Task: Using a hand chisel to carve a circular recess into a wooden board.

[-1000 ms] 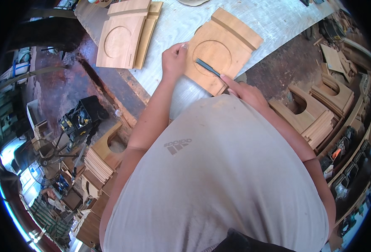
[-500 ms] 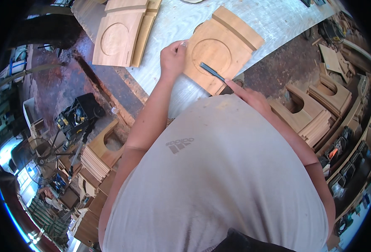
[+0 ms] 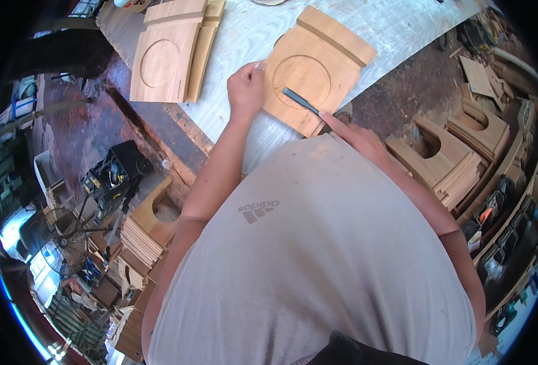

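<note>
A light wooden panel with a shallow round recess and a raised strip across its far end lies at the near edge of the pale worktop. My left hand is closed on the panel's left edge, its fingers partly hidden. From the near right, my right hand grips a chisel, its index finger stretched along the tool. The chisel's flat metal blade points up-left, its tip at the recess's near-left rim. My palm and shirt hide the handle.
Similar panels lie stacked at the worktop's left. Cut wooden pieces with rounded openings are piled at the right and lower left. A black tool bag and a fan stand left.
The whole view has shifted slightly, so the panel and both hands appear a little farther left. The chisel keeps nearly the same place on the panel.
</note>
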The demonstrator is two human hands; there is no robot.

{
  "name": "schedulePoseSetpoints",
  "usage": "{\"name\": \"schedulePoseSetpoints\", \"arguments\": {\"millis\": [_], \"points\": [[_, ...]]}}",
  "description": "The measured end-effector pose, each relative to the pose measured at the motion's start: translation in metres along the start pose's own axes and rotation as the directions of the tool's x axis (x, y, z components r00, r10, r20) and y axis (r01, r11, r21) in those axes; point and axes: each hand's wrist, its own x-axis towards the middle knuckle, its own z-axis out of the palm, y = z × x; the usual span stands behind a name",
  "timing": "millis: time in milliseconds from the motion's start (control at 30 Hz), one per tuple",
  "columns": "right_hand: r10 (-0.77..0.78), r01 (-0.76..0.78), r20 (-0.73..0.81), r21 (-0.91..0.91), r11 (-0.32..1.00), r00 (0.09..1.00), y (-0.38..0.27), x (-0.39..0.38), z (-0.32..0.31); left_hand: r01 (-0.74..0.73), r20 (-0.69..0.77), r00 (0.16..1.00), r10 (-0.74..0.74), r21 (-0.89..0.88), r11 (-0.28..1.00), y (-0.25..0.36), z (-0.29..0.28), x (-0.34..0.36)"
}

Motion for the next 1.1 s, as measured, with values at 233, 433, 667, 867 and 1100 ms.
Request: {"name": "schedulePoseSetpoints", "arguments": {"millis": [233, 433, 667, 867, 1100], "points": [[0.016, -0.016, -0.002, -0.037, 0.999, 1.0, 0.001, 0.003, 0.002, 0.006, -0.008, 1.0, -0.007, -0.054, 0.999, 0.0, 0.001, 0.0], [0.067, -0.067, 0.011, 0.014, 0.998, 0.998, -0.005, 0.004, -0.002, 0.022, -0.021, 1.0, -0.022, -0.026, 0.999, -0.002, 0.001, -0.002], [0.026, -0.026, -0.016, -0.001, 1.0, 1.0, 0.002, 0.004, 0.004, 0.017, -0.057, 0.998, -0.018, -0.015, 1.0, 0.002, 0.003, -0.011], [0.022, -0.02, -0.055, 0.054, 0.998, 0.998, -0.001, 0.012, 0.001, 0.003, -0.105, 0.994, -0.012, -0.089, 0.996, 0.004, 0.014, -0.028], [0.099, -0.101, 0.052, 0.049, 0.994, 0.994, 0.005, -0.007, -0.017, -0.02, -0.029, 0.999, 0.019, -0.035, 0.999, 0.0, 0.007, -0.018]]}}
